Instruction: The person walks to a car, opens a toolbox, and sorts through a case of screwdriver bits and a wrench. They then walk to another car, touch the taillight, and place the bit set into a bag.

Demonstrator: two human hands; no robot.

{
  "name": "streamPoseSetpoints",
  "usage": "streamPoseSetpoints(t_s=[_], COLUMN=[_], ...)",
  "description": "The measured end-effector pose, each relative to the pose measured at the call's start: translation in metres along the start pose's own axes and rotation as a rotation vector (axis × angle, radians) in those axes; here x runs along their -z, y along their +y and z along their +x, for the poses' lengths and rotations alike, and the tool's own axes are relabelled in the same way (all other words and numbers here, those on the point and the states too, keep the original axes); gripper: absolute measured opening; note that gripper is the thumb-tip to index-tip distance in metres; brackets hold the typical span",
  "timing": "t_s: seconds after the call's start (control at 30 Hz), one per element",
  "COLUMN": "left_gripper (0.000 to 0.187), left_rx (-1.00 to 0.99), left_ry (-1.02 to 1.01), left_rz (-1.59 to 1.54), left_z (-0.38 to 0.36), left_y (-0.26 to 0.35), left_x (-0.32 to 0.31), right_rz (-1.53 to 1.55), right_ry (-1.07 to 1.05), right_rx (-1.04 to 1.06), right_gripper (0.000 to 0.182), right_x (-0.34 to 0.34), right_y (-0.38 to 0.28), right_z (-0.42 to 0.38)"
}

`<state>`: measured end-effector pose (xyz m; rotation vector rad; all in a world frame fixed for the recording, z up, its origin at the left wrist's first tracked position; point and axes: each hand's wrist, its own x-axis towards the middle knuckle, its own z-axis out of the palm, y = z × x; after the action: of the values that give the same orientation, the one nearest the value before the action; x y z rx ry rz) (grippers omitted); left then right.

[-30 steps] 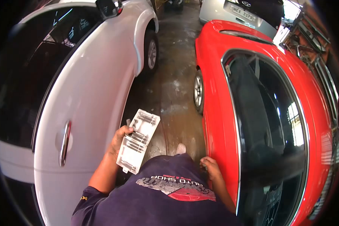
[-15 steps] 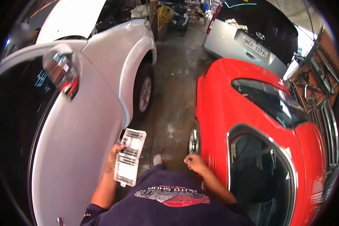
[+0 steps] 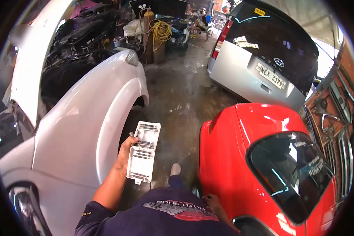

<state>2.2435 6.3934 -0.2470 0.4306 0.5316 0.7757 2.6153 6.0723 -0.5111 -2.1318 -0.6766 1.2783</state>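
Observation:
My left hand (image 3: pixel 126 151) grips an open white plastic case (image 3: pixel 140 166) by its left edge, with the thumb over the hinge side. Rows of slim metal bits (image 3: pixel 145 144) lie in both halves of the case. A small metal cylinder shows by my left thumb; whether it is held or sits in the case I cannot make out. My right hand (image 3: pixel 211 201) hangs low beside my shirt, close to the red car (image 3: pixel 224 153). It is dark there and its fingers are not clear.
A silver-white car fender (image 3: pixel 86 114) stands on my left under a raised hood. Ahead, a silver van (image 3: pixel 239 67) is parked at the right. Farther off are a gas cylinder (image 3: pixel 148 35) and a coiled yellow hose (image 3: pixel 161 31). Metal parts (image 3: pixel 338 102) lean along the right wall.
I have walked forward along the aisle between the cars, past the white car's mirror. The case stays in my left hand; my right hand has swung down and back toward my body.

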Motion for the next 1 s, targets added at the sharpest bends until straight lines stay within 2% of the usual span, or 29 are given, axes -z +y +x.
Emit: streamPoseSetpoints(t_s=[0.07,0.13,0.17,0.2,0.3,0.4,0.43,0.5,0.6,0.63,0.67,0.73,0.8,0.83,0.9,0.93,1.0], left_gripper=[0.056,0.056,0.056,0.057,0.058,0.058,0.057,0.058,0.058,0.058,0.057,0.057,0.057,0.057,0.057,0.056,0.057], left_rx=[0.007,0.013,0.036,0.012,-0.043,-0.093,-0.103,-0.223,-0.175,-0.14,-0.199,-0.174,-0.148,-0.136,-0.094,-0.08,-0.089], left_ry=[0.03,0.079,0.107,0.173,0.169,0.182,0.177,0.188,0.158,0.149,0.18,0.171,0.137,0.13,0.183,0.146,0.069], left_rz=[-0.021,-0.031,-0.046,-0.033,-0.046,-0.088,-0.115,-0.121,-0.201,-0.229,-0.184,-0.191,-0.163,-0.166,-0.079,-0.074,-0.067], left_z=[0.063,0.128,0.155,0.181,0.247,0.32,0.331,0.396,0.498,0.536,0.578,0.659,0.741,0.78,0.852,0.89,0.968], left_y=[0.015,0.042,0.056,0.071,0.127,0.179,0.185,0.204,0.245,0.262,0.279,0.33,0.381,0.406,0.452,0.472,0.505], left_x=[0.006,0.007,0.005,-0.004,-0.033,-0.04,-0.052,-0.029,-0.01,-0.005,-0.01,-0.023,-0.038,-0.051,-0.083,-0.091,-0.103], right_rz=[0.008,-0.253,-0.247,-0.328,-0.498,-0.546,-0.491,-0.442,-0.448,-0.478,-0.514,-0.463,-0.599,-0.599,-0.202,-0.19,-0.009], right_ry=[-0.029,-0.025,-0.034,-0.044,-0.058,-0.097,-0.113,-0.125,-0.086,-0.025,0.042,-0.065,-0.08,-0.071,-0.084,-0.083,0.065], right_rx=[-0.003,0.108,0.108,0.246,0.577,0.61,0.642,0.687,0.636,0.689,0.75,0.689,0.532,0.522,0.268,0.263,0.169], right_gripper=[0.022,0.026,0.026,0.027,0.028,0.026,0.026,0.026,0.025,0.024,0.023,0.021,0.019,0.019,0.019,0.019,0.019], right_x=[0.019,0.033,0.038,0.045,0.063,0.077,0.081,0.083,0.082,0.083,0.093,0.112,0.124,0.139,0.164,0.173,0.196], right_y=[-0.077,-0.155,-0.179,-0.208,-0.305,-0.464,-0.495,-0.566,-0.641,-0.654,-0.67,-0.7,-0.704,-0.729,-0.767,-0.778,-0.793], right_z=[0.051,0.115,0.149,0.199,0.327,0.384,0.4,0.462,0.563,0.594,0.627,0.673,0.741,0.748,0.744,0.761,0.8])
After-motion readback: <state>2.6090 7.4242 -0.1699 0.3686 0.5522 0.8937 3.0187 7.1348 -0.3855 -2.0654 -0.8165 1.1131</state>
